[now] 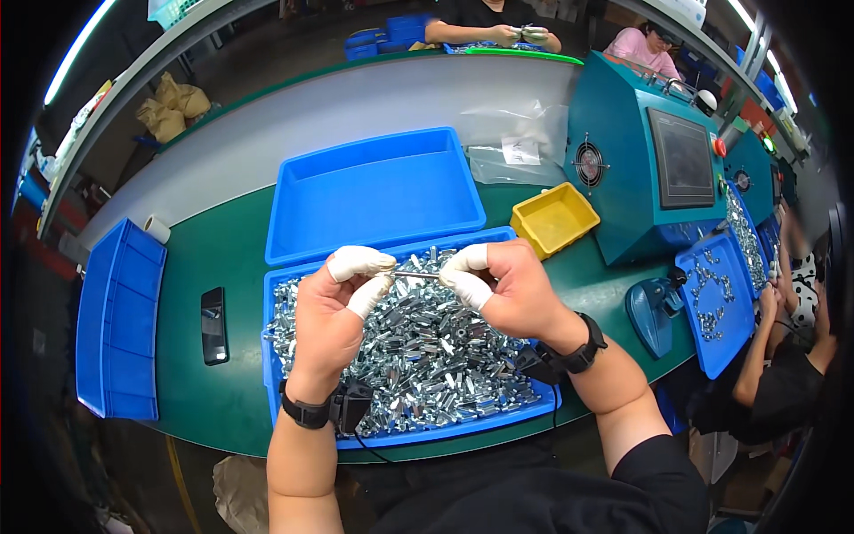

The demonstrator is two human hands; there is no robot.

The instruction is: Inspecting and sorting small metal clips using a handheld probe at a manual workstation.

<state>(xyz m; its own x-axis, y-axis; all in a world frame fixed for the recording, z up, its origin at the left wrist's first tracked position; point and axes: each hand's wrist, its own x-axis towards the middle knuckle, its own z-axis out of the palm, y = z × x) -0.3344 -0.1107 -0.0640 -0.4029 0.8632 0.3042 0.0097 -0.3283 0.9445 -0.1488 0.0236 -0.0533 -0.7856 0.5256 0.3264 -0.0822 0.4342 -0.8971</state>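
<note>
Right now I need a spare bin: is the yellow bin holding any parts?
No, the yellow bin beside the teal machine shows only its bare yellow floor.

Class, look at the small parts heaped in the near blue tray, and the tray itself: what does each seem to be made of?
Small parts: likely zinc-plated steel, since they are silvery, bright and glinting. Near blue tray: apparently moulded plastic, with even saturated colour, a soft sheen and rounded rims.

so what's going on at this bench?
A person holds a thin metal rod between both hands: left hand and right hand, fingertips in white finger cots. Below them sits a blue tray heaped with small shiny metal parts. An empty blue tray lies behind it.
</note>
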